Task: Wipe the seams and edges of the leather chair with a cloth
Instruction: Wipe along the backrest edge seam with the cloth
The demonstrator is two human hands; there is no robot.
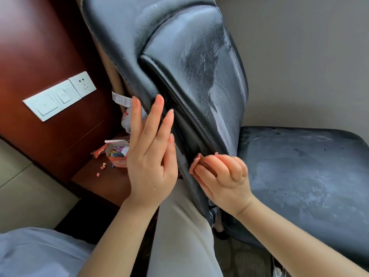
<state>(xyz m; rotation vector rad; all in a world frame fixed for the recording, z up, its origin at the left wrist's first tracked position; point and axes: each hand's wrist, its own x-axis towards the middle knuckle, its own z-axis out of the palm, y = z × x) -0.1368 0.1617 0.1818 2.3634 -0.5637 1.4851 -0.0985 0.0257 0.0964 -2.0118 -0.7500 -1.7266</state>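
Pinching the cloth (pixel 196 163) in my right hand (pixel 221 176) at the seam (pixel 191 108), left hand (pixel 151 148) flat and spread, I risked it slipping free.

Dark red-brown wooden panel (pixel 36 56) at left, carrying a white switch-and-socket plate (pixel 60 95). Below it, a wooden ledge (pixel 103 180) with an open box of coloured chalk (pixel 117 153); loose pastel bits (pixel 102 166) scattered just beside it. Paper receipt (pixel 119 98) and a printed plastic bag (pixel 127 118) behind.
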